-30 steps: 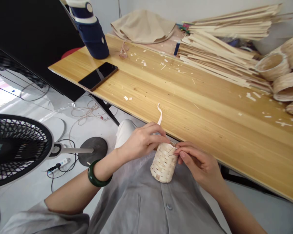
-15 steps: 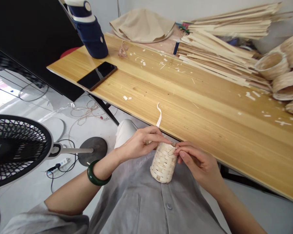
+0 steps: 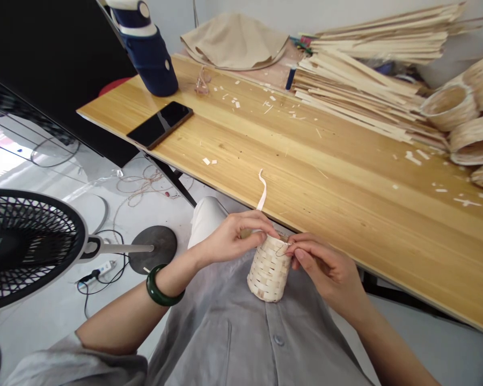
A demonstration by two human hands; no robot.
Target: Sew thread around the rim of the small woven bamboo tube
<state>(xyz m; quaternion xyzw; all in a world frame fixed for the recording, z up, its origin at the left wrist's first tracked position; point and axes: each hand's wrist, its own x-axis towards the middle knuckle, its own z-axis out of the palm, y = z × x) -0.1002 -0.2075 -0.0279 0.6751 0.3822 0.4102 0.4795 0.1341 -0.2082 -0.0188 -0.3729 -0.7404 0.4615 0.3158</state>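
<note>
A small woven basket (image 3: 268,271) of pale wood strips stands against my grey shirt, its rim facing up. My left hand (image 3: 241,233) pinches the left side of that rim, fingers over the edge and thumb outside. At the right side of the rim, my right hand (image 3: 322,262) is closed with thumb and forefinger together on the edge. A thin dark thread (image 3: 280,251) loops over the weave near the right fingertips; whether a needle is there I cannot tell. A white strip (image 3: 262,193) rises from behind my left hand onto the table edge.
The wooden table (image 3: 306,177) carries a phone (image 3: 161,125), a blue bottle (image 3: 151,56), a thread spool (image 3: 290,78), stacked wood strips (image 3: 358,96), scattered scraps and finished woven baskets (image 3: 448,107). A fan (image 3: 28,249) stands at the left, with cords on the floor.
My left fingers have drawn back left from the middle of the rim, and the thumb now presses on its left side. My right hand and the basket stay almost still.
</note>
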